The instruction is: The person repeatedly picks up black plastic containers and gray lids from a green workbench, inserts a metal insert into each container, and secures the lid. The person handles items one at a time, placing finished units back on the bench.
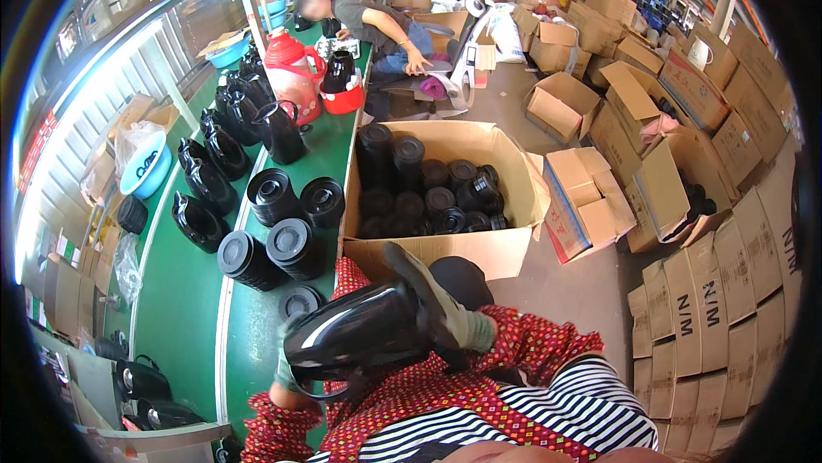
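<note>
We hold a glossy black kettle body (pixel 360 335) lying on its side across our lap, just before the open carton; its rounded shell catches bright window glare; its wider end points lower left, where a thin dark loop, perhaps the handle, curves beneath; gloved fingers cover its right end.

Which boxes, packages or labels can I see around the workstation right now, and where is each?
Open cardboard box: ahead of the hands, brown, holding black round parts.
Small open carton: on the floor right of it, brown with red and blue print.
Stacked flat cartons: right edge, brown, dark lettering.
Piled brown cartons: upper right, many open.
Clear plastic bag: left, beside a blue basin.
</note>
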The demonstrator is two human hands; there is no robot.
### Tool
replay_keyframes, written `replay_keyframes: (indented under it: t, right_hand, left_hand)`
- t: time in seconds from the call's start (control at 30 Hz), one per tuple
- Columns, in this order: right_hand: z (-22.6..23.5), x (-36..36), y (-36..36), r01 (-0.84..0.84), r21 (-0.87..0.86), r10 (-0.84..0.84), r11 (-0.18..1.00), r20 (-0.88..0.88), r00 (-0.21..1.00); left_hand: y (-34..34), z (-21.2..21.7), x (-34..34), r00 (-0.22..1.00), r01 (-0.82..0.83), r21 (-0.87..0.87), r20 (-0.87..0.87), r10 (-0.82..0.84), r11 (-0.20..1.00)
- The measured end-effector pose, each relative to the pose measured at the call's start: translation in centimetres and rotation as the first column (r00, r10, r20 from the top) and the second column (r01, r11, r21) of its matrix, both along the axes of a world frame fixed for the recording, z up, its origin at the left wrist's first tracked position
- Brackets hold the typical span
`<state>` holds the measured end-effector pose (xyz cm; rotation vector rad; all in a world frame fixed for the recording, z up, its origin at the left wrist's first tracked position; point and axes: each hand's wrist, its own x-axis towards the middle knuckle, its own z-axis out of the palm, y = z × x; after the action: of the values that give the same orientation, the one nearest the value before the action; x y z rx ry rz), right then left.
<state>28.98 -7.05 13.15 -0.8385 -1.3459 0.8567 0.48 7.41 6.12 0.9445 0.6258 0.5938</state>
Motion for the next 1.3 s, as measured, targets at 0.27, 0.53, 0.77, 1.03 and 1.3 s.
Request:
replay_keyframes:
  t: [0.27,0.53,0.77,1.03,1.3]
  right_hand:
    - [5.7,1.7,1.7,-0.173,0.392,-0.115,0.903,0.612,0.783]
    - [-5.7,-0.9,2.8,0.153,-0.107,-0.187,0.982,-0.58,0.793]
    - [-8.9,-3.0,1.7,0.26,-0.287,-0.326,0.922,-0.213,0.921]
    - [3.5,-1.3,3.2,-0.226,0.043,0.163,0.973,0.569,0.806]
    - [4.1,0.4,1.6,-0.175,-0.054,0.165,0.983,0.674,0.72]
  left_hand:
    - [-4.3,1.2,6.1,0.963,0.248,0.578,-0.233,-0.134,0.777]
    - [0.2,7.6,3.7,0.998,0.029,0.511,0.026,-0.049,0.859]
    - [0.7,12.5,1.9,0.734,0.368,0.864,-0.496,0.464,0.342]
    - [-1.3,16.0,3.6,0.733,0.522,0.785,-0.613,0.296,0.334]
    - [-2.6,14.4,-0.2,0.821,0.543,0.793,-0.571,0.026,0.274]
